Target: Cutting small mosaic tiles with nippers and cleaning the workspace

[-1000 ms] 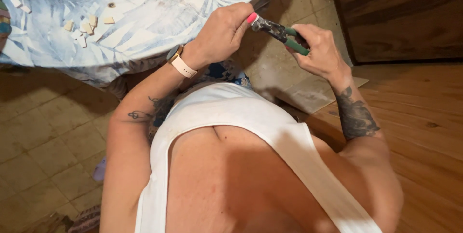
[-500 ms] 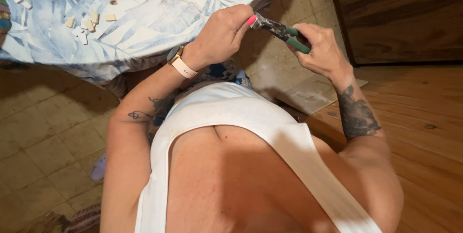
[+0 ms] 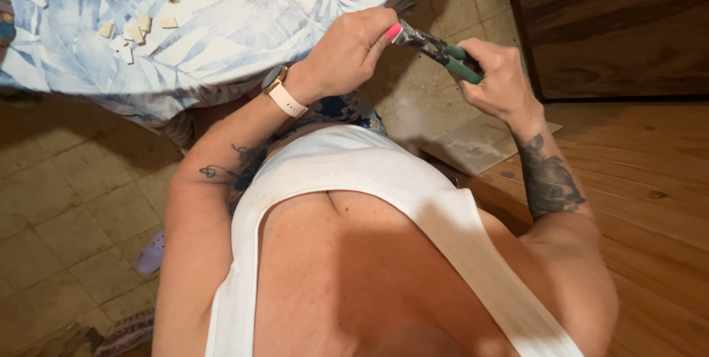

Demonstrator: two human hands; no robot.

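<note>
A person stands at a tabletop (image 3: 221, 2) covered with a blue leaf-print cloth, seen from above. The right hand (image 3: 498, 80) is closed around the green handles of a pair of nippers (image 3: 439, 50), held in the air beyond the tabletop's edge, above a tiled floor (image 3: 66, 202). The tool's long axis slants up and left from that hand, its metal head pointing at the left hand (image 3: 351, 50). The left hand is curled with fingertips pinched at the head; whatever small piece it holds there cannot be made out. A pale watch (image 3: 284, 95) sits on the left wrist. Several small tile pieces (image 3: 133, 32) lie on the cloth, well apart from both hands.
</note>
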